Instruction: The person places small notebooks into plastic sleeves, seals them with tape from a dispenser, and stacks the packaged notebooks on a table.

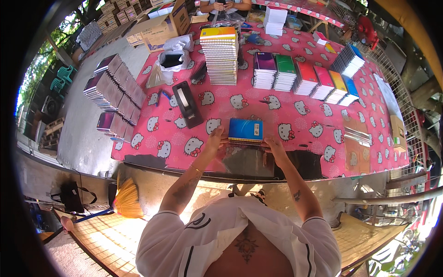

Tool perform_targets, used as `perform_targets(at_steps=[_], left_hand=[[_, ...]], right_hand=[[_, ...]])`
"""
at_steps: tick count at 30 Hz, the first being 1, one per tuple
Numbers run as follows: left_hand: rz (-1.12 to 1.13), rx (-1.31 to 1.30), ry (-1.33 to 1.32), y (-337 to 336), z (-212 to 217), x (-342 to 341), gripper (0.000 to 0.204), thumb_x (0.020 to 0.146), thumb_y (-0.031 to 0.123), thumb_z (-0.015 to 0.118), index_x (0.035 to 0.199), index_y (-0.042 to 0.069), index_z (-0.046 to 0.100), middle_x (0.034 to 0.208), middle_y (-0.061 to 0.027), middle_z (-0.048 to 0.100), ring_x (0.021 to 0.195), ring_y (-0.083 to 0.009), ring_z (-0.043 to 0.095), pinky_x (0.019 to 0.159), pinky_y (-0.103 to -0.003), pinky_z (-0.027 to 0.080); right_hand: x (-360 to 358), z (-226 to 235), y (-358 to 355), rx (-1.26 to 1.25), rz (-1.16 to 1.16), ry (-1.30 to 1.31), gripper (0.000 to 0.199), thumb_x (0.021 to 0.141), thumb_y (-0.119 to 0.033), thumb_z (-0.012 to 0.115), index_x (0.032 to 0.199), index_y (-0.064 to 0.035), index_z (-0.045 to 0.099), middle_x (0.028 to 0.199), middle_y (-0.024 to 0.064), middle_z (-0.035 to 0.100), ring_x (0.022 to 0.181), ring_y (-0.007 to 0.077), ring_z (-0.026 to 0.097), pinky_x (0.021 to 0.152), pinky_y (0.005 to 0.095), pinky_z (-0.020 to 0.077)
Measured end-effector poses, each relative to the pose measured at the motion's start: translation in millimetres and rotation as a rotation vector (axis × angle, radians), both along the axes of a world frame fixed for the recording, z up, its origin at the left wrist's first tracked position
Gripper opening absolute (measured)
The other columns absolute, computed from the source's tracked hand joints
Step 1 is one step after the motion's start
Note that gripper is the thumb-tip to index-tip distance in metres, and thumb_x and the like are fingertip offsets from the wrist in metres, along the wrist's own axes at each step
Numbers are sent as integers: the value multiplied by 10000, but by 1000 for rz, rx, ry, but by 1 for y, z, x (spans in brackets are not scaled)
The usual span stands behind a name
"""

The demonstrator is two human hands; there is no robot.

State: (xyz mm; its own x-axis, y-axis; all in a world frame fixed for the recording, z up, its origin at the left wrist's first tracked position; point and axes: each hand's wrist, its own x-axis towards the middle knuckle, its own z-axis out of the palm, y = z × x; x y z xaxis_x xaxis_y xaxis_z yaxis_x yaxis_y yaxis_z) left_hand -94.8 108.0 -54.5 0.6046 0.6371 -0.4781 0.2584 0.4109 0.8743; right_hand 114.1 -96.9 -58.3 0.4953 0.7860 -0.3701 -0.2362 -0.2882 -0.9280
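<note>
A blue-covered spiral notebook (246, 129) is between my two hands near the table's front edge, its coil along the side closest to me. My left hand (216, 140) grips its left edge with bent fingers. At the lower right corner, my right hand (274, 147) pinches it from the other side. Shiny clear plastic (244, 161) lies just below the notebook. Further left sits a black tape dispenser (188, 105). Behind the notebook rises a tall stack of spiral notebooks (220, 60) with a yellow-orange top cover.
Purple (264, 69), green (285, 73), red, pink, yellow and blue notebook stacks line the right middle. More purple stacks (113, 99) fill the left edge. A cardboard box (164, 32), a white plastic bag (175, 55) and another person (226, 6) are at the back.
</note>
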Motion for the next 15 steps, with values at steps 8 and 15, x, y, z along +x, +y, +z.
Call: perform_targets(at_steps=[8,15], left_hand=[[-247,370,131,-24,18,-39,506,890,322,720,1283,40,569,1198,-144,673,1040,-286,682,813,-451,532],[-354,1199,-75,-18,-3,-60,156,905,45,649,1060,57,663,855,-132,684,767,-250,693,659,-381,547]], right_hand=[[-9,11,-37,20,305,-493,209,973,-226,609,1125,-85,634,1108,88,667,1041,217,659,828,370,500],[-15,27,-34,93,395,-960,121,914,-128,648,1024,-93,683,881,102,684,847,302,662,737,416,511]])
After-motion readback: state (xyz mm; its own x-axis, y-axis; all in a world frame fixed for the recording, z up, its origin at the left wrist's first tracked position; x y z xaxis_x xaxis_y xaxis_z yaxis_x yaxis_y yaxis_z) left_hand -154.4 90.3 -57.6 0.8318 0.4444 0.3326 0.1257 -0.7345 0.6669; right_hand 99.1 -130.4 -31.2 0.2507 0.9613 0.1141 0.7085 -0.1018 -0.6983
